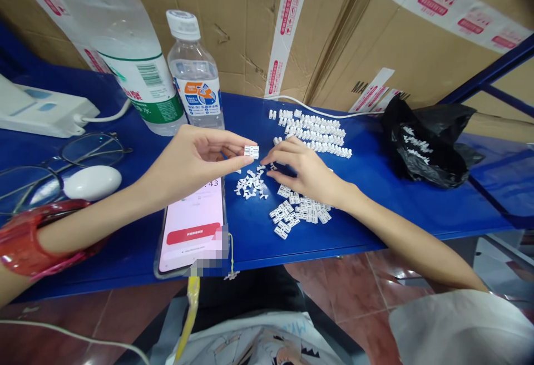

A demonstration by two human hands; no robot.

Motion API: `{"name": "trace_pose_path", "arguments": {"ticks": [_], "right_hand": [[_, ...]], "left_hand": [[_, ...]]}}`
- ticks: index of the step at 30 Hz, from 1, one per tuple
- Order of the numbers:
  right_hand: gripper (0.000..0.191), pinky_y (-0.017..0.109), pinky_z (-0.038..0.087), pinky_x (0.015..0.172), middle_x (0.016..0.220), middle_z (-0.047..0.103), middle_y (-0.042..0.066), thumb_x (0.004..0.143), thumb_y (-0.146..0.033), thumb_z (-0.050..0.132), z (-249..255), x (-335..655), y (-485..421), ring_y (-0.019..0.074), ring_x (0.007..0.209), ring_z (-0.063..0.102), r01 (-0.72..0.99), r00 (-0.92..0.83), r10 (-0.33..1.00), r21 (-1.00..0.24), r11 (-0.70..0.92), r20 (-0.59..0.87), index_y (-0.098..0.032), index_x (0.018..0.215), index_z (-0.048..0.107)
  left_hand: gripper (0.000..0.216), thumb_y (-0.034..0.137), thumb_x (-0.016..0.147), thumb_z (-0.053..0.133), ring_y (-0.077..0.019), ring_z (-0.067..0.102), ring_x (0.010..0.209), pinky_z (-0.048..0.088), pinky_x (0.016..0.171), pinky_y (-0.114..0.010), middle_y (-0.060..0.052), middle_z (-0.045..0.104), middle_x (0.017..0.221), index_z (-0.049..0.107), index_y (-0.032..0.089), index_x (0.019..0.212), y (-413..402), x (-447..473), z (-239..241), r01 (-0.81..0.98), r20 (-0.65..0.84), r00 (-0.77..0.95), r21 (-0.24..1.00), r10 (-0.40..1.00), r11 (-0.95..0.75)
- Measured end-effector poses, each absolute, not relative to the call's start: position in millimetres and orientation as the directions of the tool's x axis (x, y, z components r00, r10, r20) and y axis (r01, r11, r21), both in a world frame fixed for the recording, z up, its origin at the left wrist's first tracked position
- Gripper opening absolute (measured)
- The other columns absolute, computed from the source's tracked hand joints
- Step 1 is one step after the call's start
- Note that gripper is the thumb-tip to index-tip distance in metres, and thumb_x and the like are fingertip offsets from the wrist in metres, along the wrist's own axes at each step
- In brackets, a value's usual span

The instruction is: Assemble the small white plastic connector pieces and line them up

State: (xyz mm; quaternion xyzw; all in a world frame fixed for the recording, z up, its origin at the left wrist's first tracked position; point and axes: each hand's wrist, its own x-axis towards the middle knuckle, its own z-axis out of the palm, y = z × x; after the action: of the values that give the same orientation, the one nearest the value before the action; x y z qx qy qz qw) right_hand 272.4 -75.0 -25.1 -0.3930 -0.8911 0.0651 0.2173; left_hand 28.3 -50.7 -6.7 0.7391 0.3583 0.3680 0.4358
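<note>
My left hand (pixel 208 151) pinches a small white slotted plastic block (pixel 251 152) between thumb and fingertips, raised above the blue table. Close by on the right, my right hand (pixel 302 170) has its thumb and index finger curled around a tiny white plastic piece (pixel 273 166). Below the fingertips lies a loose pile of little white plastic clips (pixel 251 185). More slotted white blocks (pixel 286 215) are scattered nearer the table's front edge, partly under my right wrist. Behind that hand, white pieces stand in several rows (pixel 317 134).
A phone (pixel 192 220) with a lit screen lies under my left hand. Two water bottles (pixel 144 75) (pixel 196 75), a power strip (pixel 45 110), glasses (pixel 92 148) and a white mouse (pixel 92 182) are at left. A black plastic bag (pixel 434 153) holding white pieces sits right; cardboard boxes (pixel 237 20) stand behind.
</note>
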Motion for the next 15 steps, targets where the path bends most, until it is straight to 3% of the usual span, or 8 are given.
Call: {"name": "trace_pose_path", "arguments": {"ticks": [11,15], "right_hand": [[0.022,0.039,0.048,0.087,0.092,0.068,0.011,0.104,-0.012,0.048,-31.2,261.9,-71.5,0.0236,0.09,0.053,0.656,-0.672,0.68,-0.192,0.73,0.293,-0.013,0.102,0.07],[0.02,0.036,0.049,0.083,0.094,0.064,0.008,0.101,-0.01,0.049,-25.6,266.1,-76.0,0.0213,0.09,0.054,0.62,-0.651,0.664,-0.246,0.745,0.368,-0.014,0.105,0.068]], "left_hand": [[0.025,0.024,0.087,0.076,-0.0151,0.071,0.083,0.056,0.074,-0.027,-0.005,0.082,0.093,0.083,0.015,0.11,-50.8,26.1,-7.5,0.226,0.242,0.529,0.884,0.813,-0.41],[0.022,0.023,0.09,0.072,-0.0131,0.063,0.073,0.048,0.065,-0.027,-0.003,0.078,0.084,0.081,0.014,0.108,-53.6,25.3,-8.4,0.323,0.314,0.536,0.782,0.784,-0.534]]}}
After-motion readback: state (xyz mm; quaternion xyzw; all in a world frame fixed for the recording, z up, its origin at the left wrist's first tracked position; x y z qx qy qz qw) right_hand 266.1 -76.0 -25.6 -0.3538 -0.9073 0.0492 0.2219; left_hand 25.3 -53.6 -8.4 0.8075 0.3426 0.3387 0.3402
